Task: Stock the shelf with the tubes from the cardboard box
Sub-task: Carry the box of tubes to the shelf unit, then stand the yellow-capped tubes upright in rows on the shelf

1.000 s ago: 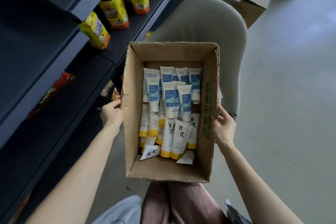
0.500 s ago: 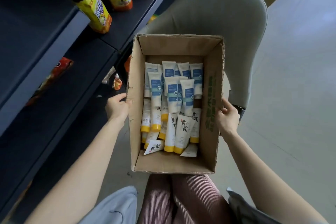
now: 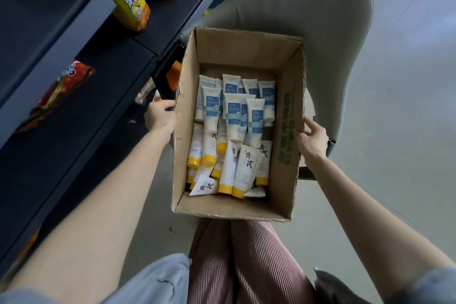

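- The grey floor (image 3: 407, 111) is smooth and slightly glossy and fills the right side of the view.
- A dark shelf (image 3: 74, 136) runs up the left side in several tiers. The tier nearest the box has bare board.
- A grey-green upholstered chair (image 3: 308, 7) stands just beyond the box, its curved back rising behind the far wall of the box.
- The cardboard box (image 3: 287, 106) is open at the top and is held between both hands, just beside the shelf edge and above the person's striped pink trousers (image 3: 246, 264). I cannot tell whether its base rests on anything.
- Yellow snack bags (image 3: 128, 0) stand on an upper tier, and a red bag (image 3: 61, 89) lies on a lower one.
- The tubes are all inside the box, lying flat and overlapping. The blue-labelled tubes (image 3: 233, 116) are towards the far end. The yellow-capped tubes (image 3: 246, 168) are towards the near end, with their caps pointing at the person.
- The left hand (image 3: 160, 116) grips the outside of the box's left wall. Its thumb is at the rim and its fingers are curled against the cardboard.
- The right hand (image 3: 312, 138) clasps the right wall from outside. The thumb lies along the rim, and most of the fingers are hidden behind the wall.
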The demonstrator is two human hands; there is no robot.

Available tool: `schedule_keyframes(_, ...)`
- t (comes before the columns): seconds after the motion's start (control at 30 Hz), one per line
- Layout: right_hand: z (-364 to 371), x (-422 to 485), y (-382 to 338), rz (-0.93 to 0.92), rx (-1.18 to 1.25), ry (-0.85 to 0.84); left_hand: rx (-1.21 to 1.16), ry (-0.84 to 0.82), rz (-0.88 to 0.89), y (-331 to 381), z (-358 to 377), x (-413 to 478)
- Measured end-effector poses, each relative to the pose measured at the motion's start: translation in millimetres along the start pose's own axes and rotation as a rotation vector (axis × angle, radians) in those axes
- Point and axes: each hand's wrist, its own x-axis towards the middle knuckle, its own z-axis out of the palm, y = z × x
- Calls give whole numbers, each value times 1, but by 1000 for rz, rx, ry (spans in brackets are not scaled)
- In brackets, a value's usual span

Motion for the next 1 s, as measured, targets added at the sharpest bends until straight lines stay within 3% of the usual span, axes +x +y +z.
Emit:
schedule_keyframes(0.17,7,0,-4,144,98,-26,114,-50,103,-9,-2,-16)
schedule_keyframes(0.43,9,-28,0,54,-24,-27,50,-202,48,-35,-22,-33)
schedule_keyframes(0.53,15,-58,-1,-77,-45,21,-62,-246,14,-44,-34,-46)
schedule_keyframes(0.63,26,-92,4,-392,-93,162,-77,-279,78,-56,-48,-66)
schedule_keyframes(0.73,47,-118,16,-545,-118,64,-23,-262,196,-62,-57,-88)
schedule_keyframes(0.87,77,-121,32,-224,-144,-213,-3,-359,282,-64,-51,-115)
schedule_keyframes(1.0,94,-99,35,109,-115,-300,43,-492,257,-80,-40,-119)
